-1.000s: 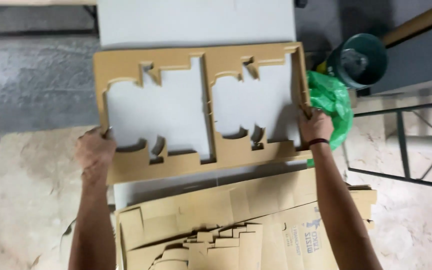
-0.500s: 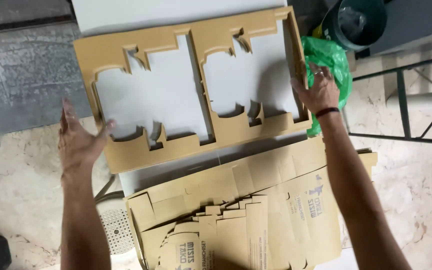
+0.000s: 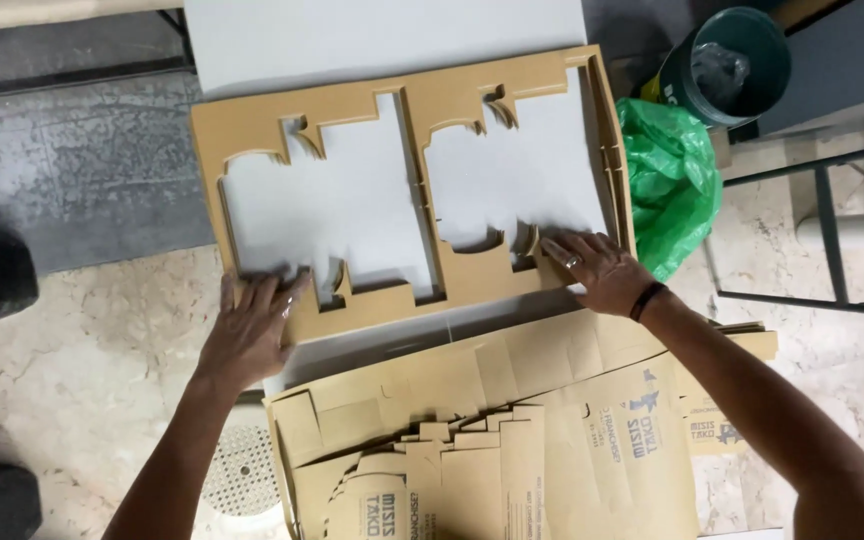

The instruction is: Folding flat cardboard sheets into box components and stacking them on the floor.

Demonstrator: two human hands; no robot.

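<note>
On the white desk [image 3: 372,30], cardboard cutout frame [image 3: 422,200] lies w/ long axis left-right; left hand [image 3: 249,335] & right hand [image 3: 602,270] press its near edge, fingers flat, splayed, gripping nothing.

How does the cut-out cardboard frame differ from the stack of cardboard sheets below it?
The cardboard frame is one plain piece with two large openings showing the white table; the stack of cardboard sheets is many solid, printed, overlapping pieces. The left hand and right hand press the frame, not the stack. Both are flat brown cardboard.
</note>
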